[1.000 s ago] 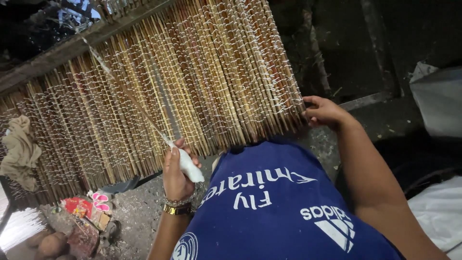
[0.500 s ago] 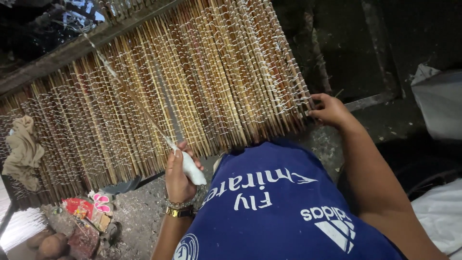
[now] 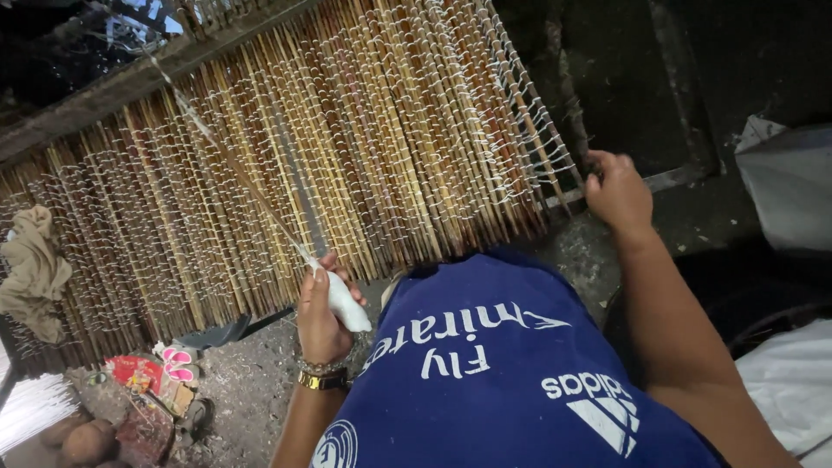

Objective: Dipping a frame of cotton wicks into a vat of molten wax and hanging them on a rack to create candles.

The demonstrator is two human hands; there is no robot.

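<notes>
A wide mat of thin bamboo sticks (image 3: 286, 165), bound with rows of white string, slopes up in front of me. My left hand (image 3: 321, 316) grips the white wrapped handle (image 3: 342, 303) of a long thin blade (image 3: 238, 182) that lies slanted across the sticks. My right hand (image 3: 620, 192) is closed at the mat's right edge, pulling the outermost stick (image 3: 542, 130) and its string loops away from the rest. I wear a blue shirt and a gold wristwatch on the left wrist.
A beige cloth (image 3: 35, 273) hangs at the mat's left end. Pink sandals (image 3: 178, 362), red packets and brown lumps lie on the gritty floor at lower left. White sacks (image 3: 789, 182) stand at the right. A wooden beam (image 3: 130, 82) runs along the mat's top.
My right hand has moved right, away from the mat's edge, drawing the outer stick and its string loops apart from the others. The left hand and blade stay put.
</notes>
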